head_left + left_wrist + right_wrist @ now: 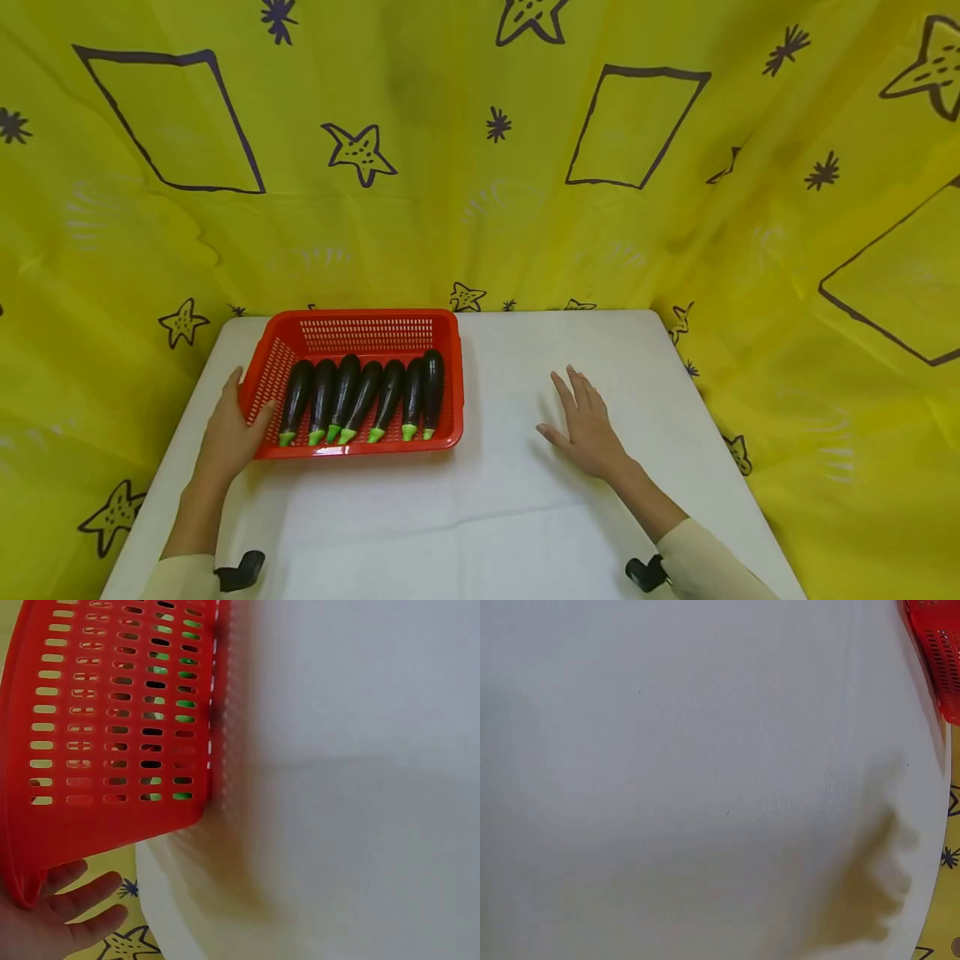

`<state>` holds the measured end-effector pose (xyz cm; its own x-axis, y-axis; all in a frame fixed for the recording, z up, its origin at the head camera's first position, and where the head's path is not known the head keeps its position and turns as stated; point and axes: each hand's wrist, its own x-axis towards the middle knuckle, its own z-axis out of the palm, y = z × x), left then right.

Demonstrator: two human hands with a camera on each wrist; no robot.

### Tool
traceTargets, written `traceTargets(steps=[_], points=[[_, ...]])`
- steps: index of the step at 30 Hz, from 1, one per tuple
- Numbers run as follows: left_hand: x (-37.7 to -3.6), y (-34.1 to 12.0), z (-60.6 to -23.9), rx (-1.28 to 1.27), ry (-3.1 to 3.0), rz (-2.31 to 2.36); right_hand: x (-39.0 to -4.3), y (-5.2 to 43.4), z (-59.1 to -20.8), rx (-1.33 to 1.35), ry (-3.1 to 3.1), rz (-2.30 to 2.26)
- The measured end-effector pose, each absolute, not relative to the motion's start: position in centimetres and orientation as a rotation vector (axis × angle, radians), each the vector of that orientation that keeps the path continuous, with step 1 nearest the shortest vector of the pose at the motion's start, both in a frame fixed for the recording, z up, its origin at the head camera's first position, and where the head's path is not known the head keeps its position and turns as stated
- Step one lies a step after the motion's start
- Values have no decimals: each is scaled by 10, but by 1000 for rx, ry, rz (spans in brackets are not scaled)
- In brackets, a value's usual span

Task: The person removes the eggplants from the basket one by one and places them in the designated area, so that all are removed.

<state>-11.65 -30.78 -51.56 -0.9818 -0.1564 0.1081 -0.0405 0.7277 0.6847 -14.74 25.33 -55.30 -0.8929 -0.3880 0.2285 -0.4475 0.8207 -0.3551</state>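
A red slotted basket (375,329) stands on the left half of the white table (525,517). Several dark purple eggplants (360,398) lie side by side in it, their green caps towards me. My left hand (234,421) holds the basket's left rim, thumb over the edge. In the left wrist view its fingers (79,900) lie under the flared rim of the basket (97,817). My right hand (579,415) lies flat on the table right of the basket, fingers spread, holding nothing. In the right wrist view only the basket's corner (936,656) and bare tabletop show.
A yellow cloth (480,167) printed with stars and squares hangs behind and on both sides of the table. Black camera mounts sit at my left wrist (242,570) and right wrist (645,573). The table's edges lie close to both forearms.
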Motion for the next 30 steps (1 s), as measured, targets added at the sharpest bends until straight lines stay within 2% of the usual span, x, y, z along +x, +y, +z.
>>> traceTargets(steps=[14,30], points=[[-113,-310,-518,270,-2665,-1275,-148,225,-554,677,-2883,760],[-125,-286,-512,455,-2577,-1430,-160,184,-546,729,-2849,914]])
